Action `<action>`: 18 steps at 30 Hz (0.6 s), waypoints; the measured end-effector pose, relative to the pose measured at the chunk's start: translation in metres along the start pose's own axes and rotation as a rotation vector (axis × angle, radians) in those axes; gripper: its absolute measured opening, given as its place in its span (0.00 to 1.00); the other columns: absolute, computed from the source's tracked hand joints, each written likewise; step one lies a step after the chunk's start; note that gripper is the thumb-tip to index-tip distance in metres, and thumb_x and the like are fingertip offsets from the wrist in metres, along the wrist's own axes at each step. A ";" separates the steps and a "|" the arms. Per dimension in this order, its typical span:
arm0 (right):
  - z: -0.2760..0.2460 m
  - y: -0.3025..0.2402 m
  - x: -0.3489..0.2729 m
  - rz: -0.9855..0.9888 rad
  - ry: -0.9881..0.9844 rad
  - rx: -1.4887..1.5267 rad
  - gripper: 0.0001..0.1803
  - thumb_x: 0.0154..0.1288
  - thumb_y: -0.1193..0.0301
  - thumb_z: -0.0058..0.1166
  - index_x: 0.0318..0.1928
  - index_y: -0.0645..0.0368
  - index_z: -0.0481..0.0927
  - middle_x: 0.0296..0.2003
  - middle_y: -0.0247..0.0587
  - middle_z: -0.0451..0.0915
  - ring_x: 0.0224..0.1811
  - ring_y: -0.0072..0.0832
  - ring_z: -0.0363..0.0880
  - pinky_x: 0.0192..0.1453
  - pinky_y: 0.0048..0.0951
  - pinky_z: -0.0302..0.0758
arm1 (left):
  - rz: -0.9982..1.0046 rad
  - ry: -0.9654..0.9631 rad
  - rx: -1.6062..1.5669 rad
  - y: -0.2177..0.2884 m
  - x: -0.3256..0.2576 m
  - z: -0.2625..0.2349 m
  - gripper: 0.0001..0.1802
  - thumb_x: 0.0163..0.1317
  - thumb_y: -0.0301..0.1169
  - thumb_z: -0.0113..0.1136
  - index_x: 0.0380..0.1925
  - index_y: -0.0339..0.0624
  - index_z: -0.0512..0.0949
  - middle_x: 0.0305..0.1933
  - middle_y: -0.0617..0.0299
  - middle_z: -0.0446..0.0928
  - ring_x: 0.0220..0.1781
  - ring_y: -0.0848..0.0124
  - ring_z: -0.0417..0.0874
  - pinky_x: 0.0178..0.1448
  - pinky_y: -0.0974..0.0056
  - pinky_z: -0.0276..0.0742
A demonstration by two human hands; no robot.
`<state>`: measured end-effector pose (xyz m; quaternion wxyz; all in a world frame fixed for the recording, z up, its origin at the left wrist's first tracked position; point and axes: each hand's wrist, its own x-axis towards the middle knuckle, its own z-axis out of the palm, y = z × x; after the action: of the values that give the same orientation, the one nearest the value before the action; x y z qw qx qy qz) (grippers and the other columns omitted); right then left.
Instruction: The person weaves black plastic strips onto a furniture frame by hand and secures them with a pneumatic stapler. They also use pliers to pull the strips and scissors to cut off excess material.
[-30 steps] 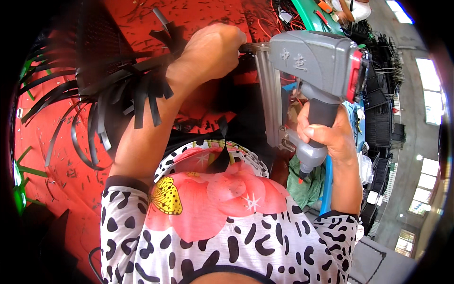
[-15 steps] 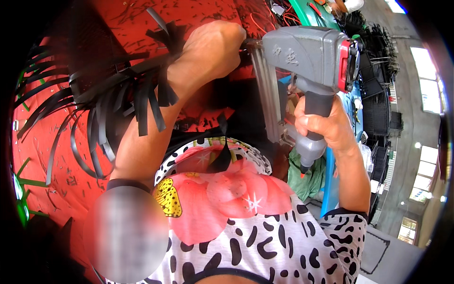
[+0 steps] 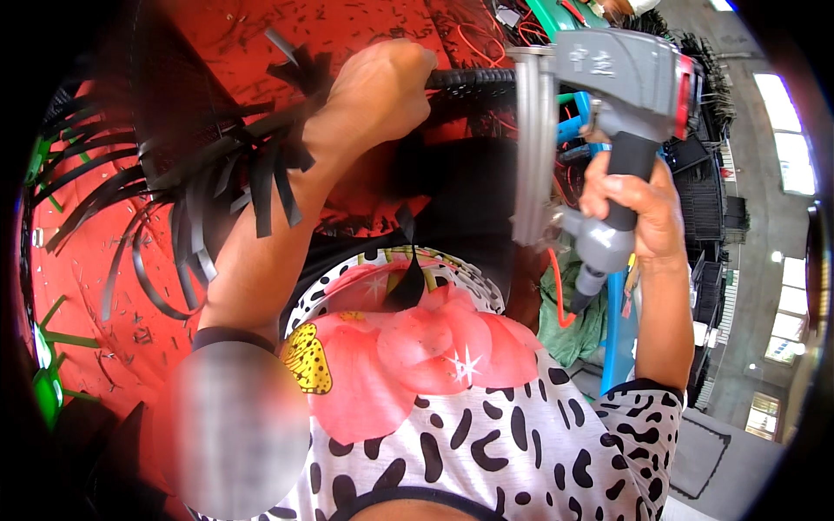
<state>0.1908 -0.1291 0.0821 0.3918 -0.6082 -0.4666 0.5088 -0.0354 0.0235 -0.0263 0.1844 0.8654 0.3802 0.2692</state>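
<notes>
My left hand is closed in a fist around a black woven bar, whose free length runs out to the right of the knuckles. Long loose black flat strips hang from the woven piece around my left forearm. In my right hand is a grey air staple gun, the fingers wrapped round its dark handle. Its long metal magazine points toward me on the left side of the tool. The gun's nose is close to the right end of the visible bar; whether they touch I cannot tell.
A red sheet littered with black scraps lies on the left. An orange-red air hose hangs at the gun's base. Beyond my right arm are a green cloth bag, a blue edge and stacked black woven pieces.
The staple gun has moved right, away from my left fist, baring more of the black woven bar. My left hand keeps its grip and has shifted only slightly left.
</notes>
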 end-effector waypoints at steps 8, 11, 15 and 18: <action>-0.140 0.058 0.012 -0.005 0.421 -0.262 0.13 0.57 0.73 0.52 0.42 0.63 0.70 0.24 0.38 0.72 0.22 0.22 0.72 0.26 0.26 0.70 | -0.001 0.020 -0.016 0.000 0.005 0.002 0.21 0.53 0.32 0.62 0.48 0.38 0.77 0.41 0.47 0.80 0.42 0.55 0.81 0.49 0.59 0.74; -0.183 0.124 0.063 0.094 0.727 -0.640 0.23 0.53 0.70 0.56 0.48 0.68 0.69 0.27 0.39 0.76 0.21 0.26 0.73 0.29 0.28 0.74 | -0.068 0.127 -0.103 -0.011 -0.005 0.005 0.26 0.57 0.33 0.61 0.55 0.37 0.72 0.36 0.50 0.80 0.36 0.63 0.80 0.42 0.63 0.74; -0.200 0.150 0.100 0.544 0.658 -1.071 0.30 0.55 0.65 0.55 0.56 0.68 0.69 0.50 0.63 0.77 0.55 0.48 0.76 0.57 0.43 0.73 | -0.212 0.041 -0.057 -0.016 -0.009 0.001 0.28 0.58 0.32 0.61 0.58 0.33 0.68 0.26 0.51 0.77 0.26 0.66 0.76 0.35 0.64 0.72; -0.219 0.170 0.114 0.555 0.748 -1.033 0.31 0.59 0.67 0.52 0.61 0.67 0.62 0.56 0.62 0.72 0.59 0.48 0.73 0.62 0.42 0.70 | -0.252 0.018 -0.118 -0.023 -0.006 -0.006 0.26 0.58 0.27 0.60 0.57 0.31 0.69 0.27 0.61 0.74 0.28 0.75 0.72 0.36 0.70 0.69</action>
<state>0.4405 -0.0633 -0.0706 0.0420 -0.9481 -0.3097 0.0590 -0.0555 0.0344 -0.0351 0.2641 0.7958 0.4712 0.2736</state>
